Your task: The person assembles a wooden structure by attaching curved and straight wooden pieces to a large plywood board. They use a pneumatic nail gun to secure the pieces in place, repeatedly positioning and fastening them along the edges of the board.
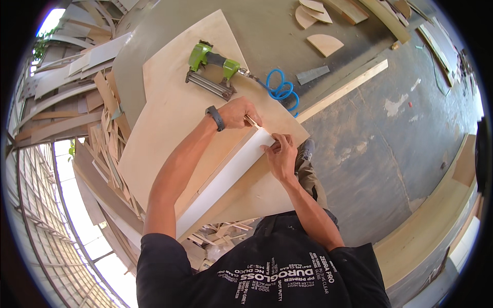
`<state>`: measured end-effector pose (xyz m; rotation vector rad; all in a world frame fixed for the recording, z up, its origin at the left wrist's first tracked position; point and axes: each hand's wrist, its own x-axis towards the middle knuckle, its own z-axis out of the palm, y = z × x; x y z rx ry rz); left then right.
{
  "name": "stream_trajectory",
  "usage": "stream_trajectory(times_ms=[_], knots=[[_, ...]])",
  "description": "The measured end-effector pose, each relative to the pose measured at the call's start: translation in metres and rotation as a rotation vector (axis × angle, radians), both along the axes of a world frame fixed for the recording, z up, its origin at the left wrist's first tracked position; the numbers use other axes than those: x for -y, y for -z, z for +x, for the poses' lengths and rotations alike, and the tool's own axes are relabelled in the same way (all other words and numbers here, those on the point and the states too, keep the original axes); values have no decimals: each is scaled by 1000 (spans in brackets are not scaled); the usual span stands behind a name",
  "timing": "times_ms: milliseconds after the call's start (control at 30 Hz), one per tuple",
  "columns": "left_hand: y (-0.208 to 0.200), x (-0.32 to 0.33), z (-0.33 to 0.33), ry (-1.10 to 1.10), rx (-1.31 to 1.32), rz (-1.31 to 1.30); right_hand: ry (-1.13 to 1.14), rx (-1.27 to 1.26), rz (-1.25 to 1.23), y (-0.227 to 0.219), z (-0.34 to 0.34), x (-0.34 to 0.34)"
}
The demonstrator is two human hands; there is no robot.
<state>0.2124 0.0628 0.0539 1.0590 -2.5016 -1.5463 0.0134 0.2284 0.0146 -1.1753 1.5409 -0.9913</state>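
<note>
White strip (226, 177) slants away rightward; right hand (283, 158) grips its far end, left hand (238, 113), just beside, pinches a thin stick (251, 121).

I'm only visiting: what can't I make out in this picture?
All in the head view:
- Slim stick: one end is hidden by the left hand; too small to tell what it is.
- White-faced board: its underside is turned away from the camera.
- Blue hose: its far end is lost past the plywood's edge.
- Dark wristband: any display is too small to read.
</note>
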Motion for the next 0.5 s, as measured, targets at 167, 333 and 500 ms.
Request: stream_trajectory(times_ms=[167,333,500], knots=[[1,-7,-1,36,-136,-262,92,35,23,6,5,1],[-12,-20,-7,-180,-96,-120,90,82,21,5,4,-3],[-5,-14,2,-79,-8,-210,70,131,-66,13,2,-4]])
